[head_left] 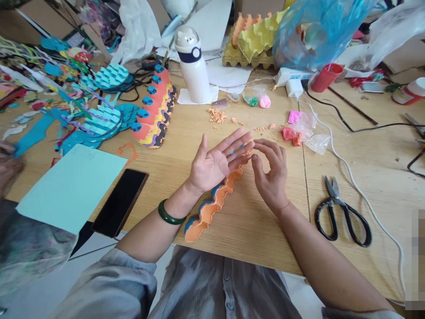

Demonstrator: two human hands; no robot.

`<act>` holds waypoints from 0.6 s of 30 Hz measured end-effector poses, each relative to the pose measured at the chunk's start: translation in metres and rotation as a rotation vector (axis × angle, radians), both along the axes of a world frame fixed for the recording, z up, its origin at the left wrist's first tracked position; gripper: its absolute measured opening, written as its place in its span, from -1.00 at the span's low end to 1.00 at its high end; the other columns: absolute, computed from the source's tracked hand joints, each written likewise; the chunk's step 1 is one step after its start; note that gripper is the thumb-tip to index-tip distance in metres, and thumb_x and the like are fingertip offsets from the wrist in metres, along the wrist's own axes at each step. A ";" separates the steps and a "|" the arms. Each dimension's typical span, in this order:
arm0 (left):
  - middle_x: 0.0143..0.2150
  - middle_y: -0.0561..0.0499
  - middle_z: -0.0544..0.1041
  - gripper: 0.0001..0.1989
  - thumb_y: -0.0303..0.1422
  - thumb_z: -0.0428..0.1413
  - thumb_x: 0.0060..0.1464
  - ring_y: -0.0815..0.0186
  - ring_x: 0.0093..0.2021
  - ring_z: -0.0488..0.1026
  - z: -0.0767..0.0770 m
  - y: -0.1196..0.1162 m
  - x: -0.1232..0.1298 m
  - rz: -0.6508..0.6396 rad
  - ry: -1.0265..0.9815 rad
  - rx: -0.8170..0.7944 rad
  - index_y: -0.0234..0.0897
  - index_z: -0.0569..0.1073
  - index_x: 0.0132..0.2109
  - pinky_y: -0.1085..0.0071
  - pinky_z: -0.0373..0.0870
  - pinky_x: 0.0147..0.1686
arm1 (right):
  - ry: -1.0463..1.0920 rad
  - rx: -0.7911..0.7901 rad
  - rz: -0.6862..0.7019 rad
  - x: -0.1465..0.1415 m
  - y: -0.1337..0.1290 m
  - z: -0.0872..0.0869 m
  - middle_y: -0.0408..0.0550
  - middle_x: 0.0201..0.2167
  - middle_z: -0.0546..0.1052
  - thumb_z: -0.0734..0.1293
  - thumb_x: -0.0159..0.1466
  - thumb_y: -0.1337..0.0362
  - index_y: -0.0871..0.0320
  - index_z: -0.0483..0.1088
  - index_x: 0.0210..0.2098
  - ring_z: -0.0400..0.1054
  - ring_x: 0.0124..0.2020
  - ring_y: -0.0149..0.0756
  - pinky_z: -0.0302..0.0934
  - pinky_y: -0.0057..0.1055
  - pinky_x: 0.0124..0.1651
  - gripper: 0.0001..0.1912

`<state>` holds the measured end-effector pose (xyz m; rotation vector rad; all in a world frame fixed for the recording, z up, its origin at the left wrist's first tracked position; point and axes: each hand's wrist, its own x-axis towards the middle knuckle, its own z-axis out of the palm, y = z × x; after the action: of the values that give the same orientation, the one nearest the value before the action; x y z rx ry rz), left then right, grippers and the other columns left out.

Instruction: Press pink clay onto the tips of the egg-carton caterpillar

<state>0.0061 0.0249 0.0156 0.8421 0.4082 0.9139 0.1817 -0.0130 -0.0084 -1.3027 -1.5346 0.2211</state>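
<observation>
My left hand (215, 161) is palm up with its fingers stretched out, and it holds nothing. A green bangle (171, 217) circles that wrist. My right hand (270, 170) has curved fingers with the thumb apart from them; its fingertips are at the left hand's fingertips, and nothing shows in its grasp. Below both hands an orange egg-carton strip (207, 212) lies on the table, its cups facing up and their outer sides blue. The left hand hides its upper middle part.
Black-handled scissors (335, 212) lie at right, beside a white cable (347, 161). At left are a phone (121, 201), a light-green sheet (73, 188) and a painted carton piece (156, 108). A white bottle (194, 66) stands behind. Another person's hand (8, 164) appears at the left edge.
</observation>
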 end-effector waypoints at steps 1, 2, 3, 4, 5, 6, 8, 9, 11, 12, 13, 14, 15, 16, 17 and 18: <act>0.47 0.02 0.41 -0.19 0.37 -0.16 0.26 -0.09 0.60 0.08 0.001 -0.001 0.000 -0.004 -0.002 -0.007 -0.04 0.49 0.31 -0.06 0.15 0.52 | 0.061 -0.007 0.032 0.000 0.000 0.003 0.04 0.15 0.61 0.30 0.45 0.21 -0.01 0.52 0.06 0.44 0.23 -0.05 0.29 0.07 0.31 -0.76; 0.48 0.02 0.39 -0.17 0.38 -0.19 0.25 -0.12 0.60 0.07 0.002 -0.001 -0.001 -0.011 -0.004 -0.015 -0.03 0.48 0.32 -0.09 0.15 0.51 | 0.134 -0.031 0.057 0.000 -0.001 0.006 0.04 0.21 0.59 0.30 0.46 0.16 -0.03 0.52 0.11 0.42 0.27 -0.05 0.28 0.08 0.33 -0.73; 0.49 0.02 0.38 -0.16 0.39 -0.21 0.25 -0.13 0.60 0.07 0.003 -0.002 -0.001 -0.024 -0.003 -0.023 -0.03 0.47 0.32 -0.11 0.16 0.50 | 0.213 -0.066 0.078 0.000 0.000 0.008 0.03 0.23 0.58 0.30 0.47 0.11 -0.04 0.51 0.14 0.42 0.29 -0.05 0.29 0.07 0.33 -0.69; 0.50 0.02 0.36 -0.14 0.39 -0.23 0.24 -0.14 0.60 0.07 0.004 -0.003 -0.001 -0.043 -0.001 -0.028 -0.02 0.47 0.33 -0.12 0.17 0.50 | 0.286 -0.108 0.099 0.000 0.000 0.009 0.03 0.23 0.58 0.30 0.47 0.08 -0.04 0.51 0.14 0.43 0.28 -0.06 0.31 0.06 0.32 -0.68; 0.51 0.01 0.36 -0.13 0.40 -0.25 0.24 -0.14 0.59 0.09 0.004 -0.004 -0.001 -0.065 0.000 -0.028 -0.02 0.46 0.33 -0.12 0.17 0.49 | 0.341 -0.151 0.124 0.000 0.000 0.010 0.02 0.20 0.60 0.32 0.45 0.05 -0.04 0.54 0.11 0.45 0.26 -0.07 0.32 0.04 0.30 -0.68; 0.51 0.01 0.35 -0.13 0.40 -0.25 0.24 -0.14 0.59 0.11 0.005 -0.005 0.000 -0.088 0.000 -0.020 -0.02 0.46 0.34 -0.12 0.17 0.49 | 0.370 -0.188 0.150 0.000 0.000 0.011 0.01 0.17 0.61 0.35 0.43 0.03 -0.04 0.57 0.05 0.46 0.24 -0.07 0.33 0.04 0.30 -0.71; 0.51 -0.01 0.36 -0.14 0.40 -0.22 0.24 -0.13 0.56 0.16 0.004 -0.006 0.000 -0.131 -0.003 0.021 -0.02 0.46 0.34 -0.10 0.16 0.49 | 0.359 -0.232 0.193 -0.001 0.000 0.012 -0.02 0.10 0.64 0.42 0.37 0.04 -0.02 0.63 -0.12 0.47 0.21 -0.06 0.30 0.06 0.32 -0.78; 0.51 -0.02 0.36 -0.15 0.40 -0.19 0.23 -0.13 0.55 0.19 0.003 -0.007 0.001 -0.148 -0.002 0.046 -0.03 0.46 0.34 -0.10 0.16 0.49 | 0.339 -0.243 0.206 -0.002 -0.001 0.013 -0.03 0.06 0.65 0.46 0.33 0.05 -0.01 0.64 -0.18 0.47 0.19 -0.05 0.29 0.07 0.32 -0.81; 0.49 -0.06 0.39 -0.14 0.41 -0.13 0.21 -0.15 0.53 0.24 0.003 -0.008 0.002 -0.165 0.009 0.077 -0.04 0.48 0.33 -0.10 0.17 0.48 | 0.327 -0.275 0.217 -0.005 -0.004 0.015 -0.04 -0.01 0.67 0.50 0.29 0.05 -0.01 0.64 -0.25 0.46 0.17 -0.03 0.30 0.09 0.30 -0.82; 0.48 -0.08 0.41 -0.14 0.41 -0.10 0.19 -0.16 0.51 0.26 0.003 -0.009 0.002 -0.167 0.023 0.075 -0.05 0.49 0.32 -0.10 0.20 0.47 | 0.340 -0.301 0.222 -0.006 -0.005 0.015 -0.04 -0.05 0.67 0.50 0.28 0.04 -0.01 0.64 -0.27 0.46 0.16 -0.01 0.32 0.09 0.28 -0.82; 0.45 -0.10 0.43 -0.14 0.42 -0.07 0.17 -0.17 0.50 0.29 0.004 -0.010 0.003 -0.163 0.042 0.063 -0.06 0.51 0.30 -0.09 0.23 0.44 | 0.363 -0.331 0.228 -0.007 -0.006 0.016 -0.04 -0.08 0.68 0.51 0.28 0.03 -0.01 0.64 -0.27 0.46 0.16 0.00 0.35 0.09 0.25 -0.81; 0.43 -0.11 0.46 -0.14 0.42 -0.04 0.15 -0.18 0.48 0.32 0.005 -0.010 0.003 -0.155 0.064 0.047 -0.07 0.53 0.28 -0.08 0.28 0.41 | 0.391 -0.360 0.234 -0.009 -0.008 0.016 -0.03 -0.10 0.68 0.50 0.28 0.01 -0.01 0.64 -0.28 0.46 0.15 0.01 0.37 0.08 0.22 -0.79; 0.41 -0.10 0.49 -0.16 0.42 0.00 0.13 -0.19 0.45 0.36 0.007 -0.011 0.003 -0.145 0.088 0.032 -0.06 0.54 0.26 -0.07 0.34 0.38 | 0.416 -0.380 0.237 -0.010 -0.008 0.016 -0.02 -0.11 0.68 0.50 0.29 -0.01 -0.01 0.64 -0.28 0.47 0.15 0.01 0.39 0.07 0.19 -0.78; 0.40 -0.09 0.50 -0.18 0.42 0.05 0.10 -0.19 0.43 0.39 0.009 -0.011 0.004 -0.129 0.111 0.024 -0.04 0.56 0.23 -0.05 0.40 0.33 | 0.436 -0.387 0.237 -0.011 -0.009 0.016 -0.01 -0.12 0.67 0.49 0.30 -0.02 -0.01 0.64 -0.29 0.48 0.14 0.01 0.42 0.05 0.16 -0.76; 0.40 -0.07 0.50 -0.19 0.42 0.09 0.07 -0.18 0.40 0.43 0.011 -0.011 0.004 -0.109 0.135 0.023 -0.02 0.57 0.21 -0.02 0.46 0.28 | 0.452 -0.380 0.230 -0.011 -0.008 0.015 0.00 -0.11 0.67 0.49 0.30 -0.04 -0.01 0.63 -0.31 0.49 0.13 -0.01 0.43 0.03 0.15 -0.75; 0.41 -0.04 0.49 -0.20 0.42 0.12 0.04 -0.16 0.36 0.47 0.013 -0.012 0.004 -0.085 0.157 0.030 0.01 0.58 0.20 0.01 0.51 0.22 | 0.469 -0.361 0.218 -0.011 -0.007 0.014 0.00 -0.08 0.67 0.48 0.31 -0.05 0.00 0.62 -0.32 0.50 0.11 -0.03 0.45 0.00 0.13 -0.73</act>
<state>0.0096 0.0132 0.0283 0.9552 0.4924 0.7798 0.1703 -0.0203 0.0060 -1.2397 -1.2587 0.9128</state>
